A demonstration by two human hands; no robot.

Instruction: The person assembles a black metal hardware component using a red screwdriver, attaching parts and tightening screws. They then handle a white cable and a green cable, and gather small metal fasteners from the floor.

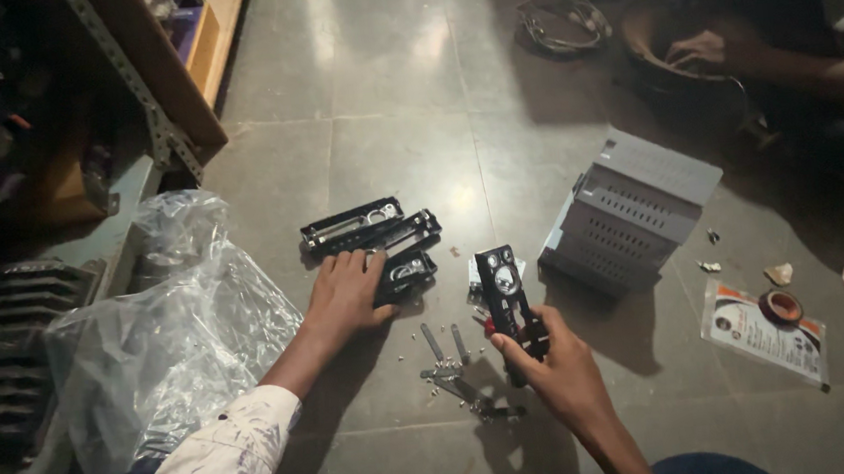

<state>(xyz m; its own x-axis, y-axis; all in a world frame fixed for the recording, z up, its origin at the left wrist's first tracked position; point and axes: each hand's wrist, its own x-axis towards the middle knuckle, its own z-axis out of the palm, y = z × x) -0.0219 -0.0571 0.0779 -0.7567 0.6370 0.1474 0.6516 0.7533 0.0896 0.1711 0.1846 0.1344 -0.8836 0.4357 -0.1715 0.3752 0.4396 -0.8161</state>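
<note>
Left hand [346,293]: palm down, fingers spread flat; grip open, resting on the near black panel piece [405,273], not closed round it.
Right hand [557,362]: grip closed round the lower end of a black faceplate [507,295], held upright off the floor, round dial facing the camera.
Black frames [366,226]: lying on the floor just beyond the left hand.
Metal brackets [453,370]: on the floor between the hands, small screws scattered nearby.
Grey metal chassis [631,211]: right of the faceplate, apart from it.
Plastic bag [168,327]: crumpled, near left.
Tape roll [779,306]: on a printed sheet, far right.
Another person's hand [698,50]: top right.
</note>
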